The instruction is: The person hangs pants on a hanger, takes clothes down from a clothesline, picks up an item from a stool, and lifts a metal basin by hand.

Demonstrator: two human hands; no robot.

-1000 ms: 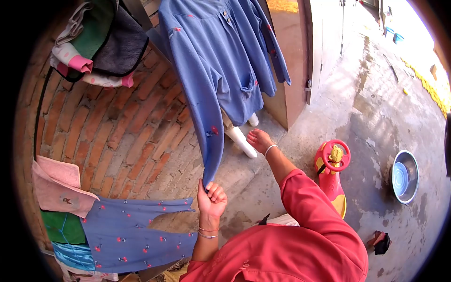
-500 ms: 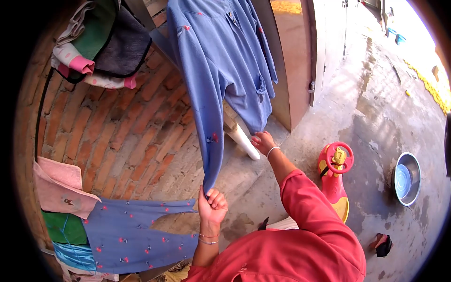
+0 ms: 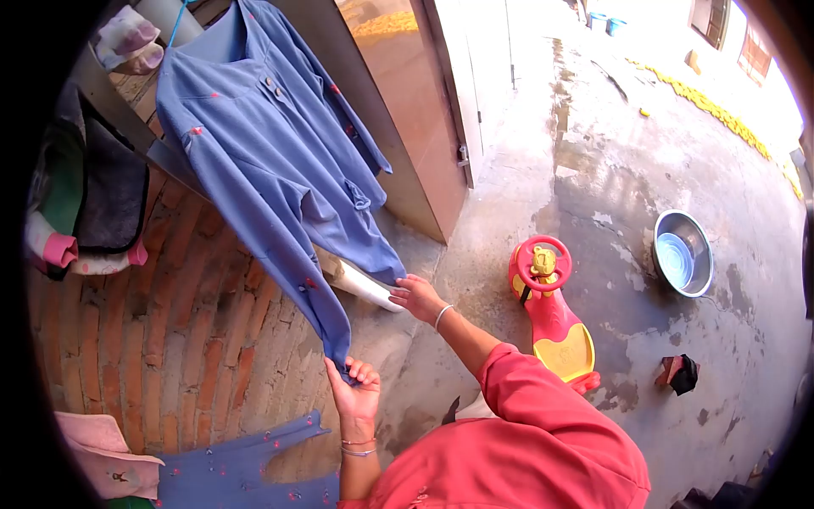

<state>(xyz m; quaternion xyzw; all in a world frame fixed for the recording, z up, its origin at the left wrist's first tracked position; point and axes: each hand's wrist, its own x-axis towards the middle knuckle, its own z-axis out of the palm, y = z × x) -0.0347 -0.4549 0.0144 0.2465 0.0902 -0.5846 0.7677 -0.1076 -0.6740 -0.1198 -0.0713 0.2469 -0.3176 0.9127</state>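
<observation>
Head view: a blue long-sleeved top (image 3: 271,157) with small red cherry motifs, two buttons at the neck and a pocket hangs from a light-blue hanger (image 3: 179,24) at upper left, slanting down towards the centre. The person's left hand (image 3: 354,392) is closed, gripping the cuff of one sleeve. The right hand (image 3: 419,299) is at the lower corner of the hem, its fingers partly bent; whether they pinch the fabric cannot be told.

Behind the top is a brick wall (image 3: 191,339) of reddish, uneven rows. Grey and green cloths (image 3: 110,187) hang at far left; below, a pink towel (image 3: 106,458) lies partly over blue cherry-print trousers (image 3: 246,462). Beyond the top stand a glossy brown panel (image 3: 407,110) and a white door (image 3: 483,76) with a metal latch.

The floor (image 3: 627,327) is worn grey concrete, patchy with darker stains and pale flakes, brightly lit farther off. On it, right of the hands, is a red-and-yellow ride-on toy (image 3: 555,322) with a steering wheel. Farther right, a metal basin (image 3: 702,270) holds a pale blue basin (image 3: 674,260). A yellow strip of small pieces (image 3: 712,105) and two blue buckets (image 3: 616,27) lie in the distance.
</observation>
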